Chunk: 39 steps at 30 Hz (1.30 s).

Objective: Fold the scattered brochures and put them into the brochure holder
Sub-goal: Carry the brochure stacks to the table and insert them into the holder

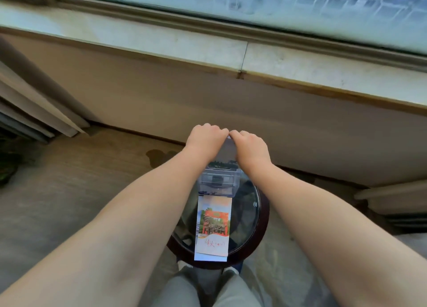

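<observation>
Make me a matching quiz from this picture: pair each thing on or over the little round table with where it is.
Things
1. grey brochure
2. brochure with the orange gate picture
3. clear plastic brochure holder
4. round glass-topped table with a dark wooden rim

Places
A. lies flat, its near end overhanging the table's rim
B. bears the rest, in front of the person's knees
C. pinched at its top edge by the left hand and the right hand
D. stands on the glass between the two forearms

Pairs: 1-C, 2-A, 3-D, 4-B
</observation>
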Each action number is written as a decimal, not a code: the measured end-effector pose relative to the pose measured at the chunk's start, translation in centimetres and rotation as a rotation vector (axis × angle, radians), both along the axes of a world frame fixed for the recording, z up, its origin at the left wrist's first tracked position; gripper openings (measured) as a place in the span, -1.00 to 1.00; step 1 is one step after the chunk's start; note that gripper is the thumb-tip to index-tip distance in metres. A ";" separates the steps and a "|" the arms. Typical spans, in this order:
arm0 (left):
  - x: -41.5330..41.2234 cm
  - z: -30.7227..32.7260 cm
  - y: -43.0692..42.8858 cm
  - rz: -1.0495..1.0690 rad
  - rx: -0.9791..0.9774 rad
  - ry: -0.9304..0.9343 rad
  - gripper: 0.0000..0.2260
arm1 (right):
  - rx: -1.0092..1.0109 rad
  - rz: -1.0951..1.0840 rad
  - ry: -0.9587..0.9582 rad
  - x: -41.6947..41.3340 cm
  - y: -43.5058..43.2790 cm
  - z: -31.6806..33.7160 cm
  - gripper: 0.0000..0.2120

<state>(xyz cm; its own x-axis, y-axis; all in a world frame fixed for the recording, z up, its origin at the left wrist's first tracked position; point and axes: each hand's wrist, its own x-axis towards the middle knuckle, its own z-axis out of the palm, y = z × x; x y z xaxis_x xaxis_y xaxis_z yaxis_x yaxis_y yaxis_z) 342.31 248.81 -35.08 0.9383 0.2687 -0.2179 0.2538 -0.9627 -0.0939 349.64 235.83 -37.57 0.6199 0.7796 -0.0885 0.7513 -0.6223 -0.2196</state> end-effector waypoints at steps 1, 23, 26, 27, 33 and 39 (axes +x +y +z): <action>0.0 -0.2 0.2 0.007 -0.008 0.006 -0.66 | -0.006 0.005 0.008 0.1 0.2 -0.2 -0.55; 0.1 -8.1 1.1 -0.005 -0.064 0.117 -0.50 | -0.052 0.002 0.223 0.7 0.7 -6.8 -0.39; -0.6 -9.4 0.9 0.020 -0.089 0.175 -0.46 | -0.116 0.038 0.241 0.2 0.8 -8.3 -0.41; -0.7 -9.9 0.8 0.024 -0.089 0.180 -0.47 | -0.136 0.045 0.244 -0.1 0.8 -8.9 -0.41; -1.4 -11.9 0.9 0.022 -0.068 0.125 -0.47 | 0.010 -0.019 0.212 -1.9 0.1 -11.1 -0.30; -3.8 -13.2 -0.5 0.022 -0.027 0.038 -0.01 | -0.089 0.063 0.099 -2.7 -2.2 -11.7 0.00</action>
